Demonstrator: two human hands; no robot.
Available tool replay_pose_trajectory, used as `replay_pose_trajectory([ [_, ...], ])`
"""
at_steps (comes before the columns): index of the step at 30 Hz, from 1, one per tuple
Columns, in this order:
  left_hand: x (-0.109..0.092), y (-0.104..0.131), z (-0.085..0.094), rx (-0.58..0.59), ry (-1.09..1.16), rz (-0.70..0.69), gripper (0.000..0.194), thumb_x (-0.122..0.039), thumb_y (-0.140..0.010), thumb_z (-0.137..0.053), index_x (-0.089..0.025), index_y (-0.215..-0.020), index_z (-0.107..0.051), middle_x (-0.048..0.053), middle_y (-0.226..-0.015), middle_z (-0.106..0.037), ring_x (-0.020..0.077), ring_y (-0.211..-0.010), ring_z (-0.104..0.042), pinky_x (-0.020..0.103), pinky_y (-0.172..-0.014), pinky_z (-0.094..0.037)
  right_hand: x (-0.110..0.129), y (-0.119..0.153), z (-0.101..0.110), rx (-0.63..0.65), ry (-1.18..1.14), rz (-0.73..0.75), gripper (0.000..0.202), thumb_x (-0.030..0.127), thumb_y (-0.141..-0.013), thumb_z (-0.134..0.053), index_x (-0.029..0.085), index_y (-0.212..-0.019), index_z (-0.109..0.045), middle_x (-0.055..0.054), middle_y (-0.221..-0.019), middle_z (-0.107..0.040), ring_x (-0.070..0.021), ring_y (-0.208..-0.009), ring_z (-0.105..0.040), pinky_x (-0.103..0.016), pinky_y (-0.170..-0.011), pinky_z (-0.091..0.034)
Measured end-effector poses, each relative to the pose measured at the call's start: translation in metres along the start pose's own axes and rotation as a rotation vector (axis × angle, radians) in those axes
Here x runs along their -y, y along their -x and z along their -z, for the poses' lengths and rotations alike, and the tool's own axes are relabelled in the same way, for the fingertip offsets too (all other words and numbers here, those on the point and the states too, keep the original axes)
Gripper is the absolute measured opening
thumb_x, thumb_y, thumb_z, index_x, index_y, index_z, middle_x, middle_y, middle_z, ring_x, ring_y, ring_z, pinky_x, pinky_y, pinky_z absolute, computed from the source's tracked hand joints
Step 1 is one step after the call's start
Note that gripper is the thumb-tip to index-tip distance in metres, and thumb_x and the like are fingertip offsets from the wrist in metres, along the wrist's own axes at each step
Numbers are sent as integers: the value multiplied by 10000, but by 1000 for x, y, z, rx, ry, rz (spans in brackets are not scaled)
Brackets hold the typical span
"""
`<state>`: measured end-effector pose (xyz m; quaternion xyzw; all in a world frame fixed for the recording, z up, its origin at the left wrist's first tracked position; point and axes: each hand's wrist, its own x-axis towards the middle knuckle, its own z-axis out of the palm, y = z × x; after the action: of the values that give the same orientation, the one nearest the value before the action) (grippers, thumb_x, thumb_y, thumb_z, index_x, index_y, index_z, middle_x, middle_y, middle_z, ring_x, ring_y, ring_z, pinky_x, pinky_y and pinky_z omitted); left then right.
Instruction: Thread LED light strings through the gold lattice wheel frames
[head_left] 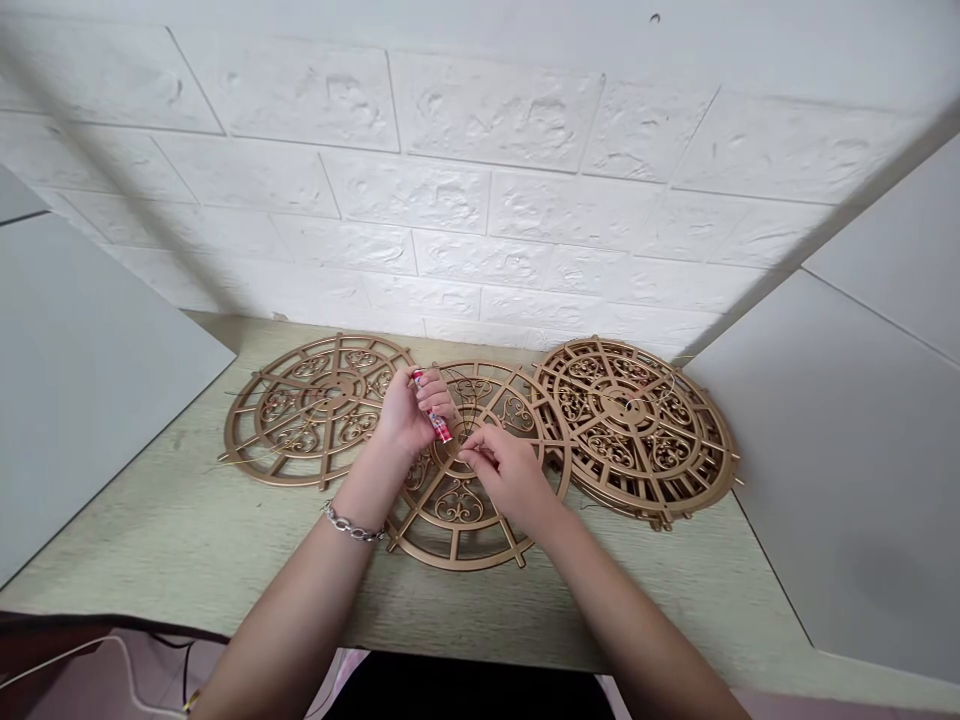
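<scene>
My left hand [416, 410], with a chain bracelet [352, 524] on the wrist, is closed around a small red-and-white printed tube [435, 408]. It hovers over the left side of a round gold openwork panel [456, 550] with scrollwork inside its rings. Close by, my right hand [504, 465] pinches thumb and forefinger together above the panel's hub. Whatever is in that pinch is too small to make out. Thin dark strands [469, 408] show just above the fingertips, near the centre ring.
To the left lies another gold openwork panel [324, 480], with thin wires across it. A stack of similar panels [637, 500] sits at the right, touching the middle one. The pale green table [180, 530] meets a white brick-pattern wall [480, 190]; grey boards [847, 480] flank it.
</scene>
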<state>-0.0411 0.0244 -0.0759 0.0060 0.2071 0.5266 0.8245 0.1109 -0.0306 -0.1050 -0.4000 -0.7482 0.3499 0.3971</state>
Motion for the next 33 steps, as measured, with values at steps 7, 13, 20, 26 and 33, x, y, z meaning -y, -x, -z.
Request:
replay_pose_trajectory([
  [7,6,-3,1,-27,52,19,238,-182,-788,-361,-191,-562,-286,-80,-381,-294,45,-270,-307,155,-328,-270,-5,3,-5,-98,213,173,148,205,-848,-521,191,-701,-527,9,-677,-589,-129,-664,-531,-303,-786,-380],
  [13,13,-4,-1,-30,69,23,240,-175,-801,-360,-190,-571,-291,-79,-386,-295,43,-281,-311,160,-341,-289,-4,5,-6,-153,352,104,171,237,-850,-547,198,-683,-550,24,-668,-608,-124,-660,-552,-371,-931,-280],
  [20,15,-3,-4,-39,44,18,258,-184,-822,-351,-185,-569,-299,-75,-392,-293,43,-288,-307,162,-345,-291,-1,4,-5,-123,375,38,138,215,-842,-545,198,-705,-551,24,-701,-615,-126,-680,-550,-372,-941,-249],
  [26,16,-3,-5,-34,3,8,292,-231,-856,-327,-181,-568,-309,-75,-397,-288,43,-294,-302,161,-344,-283,1,4,-5,-105,357,-1,121,205,-826,-555,193,-706,-550,28,-692,-605,-118,-639,-530,-374,-935,-256],
  [33,17,-2,-6,3,-43,-20,326,-274,-876,-309,-179,-565,-322,-72,-407,-287,46,-300,-297,170,-349,-285,1,4,-2,-106,378,9,110,201,-830,-548,197,-720,-554,26,-721,-620,-120,-674,-547,-386,-950,-238],
])
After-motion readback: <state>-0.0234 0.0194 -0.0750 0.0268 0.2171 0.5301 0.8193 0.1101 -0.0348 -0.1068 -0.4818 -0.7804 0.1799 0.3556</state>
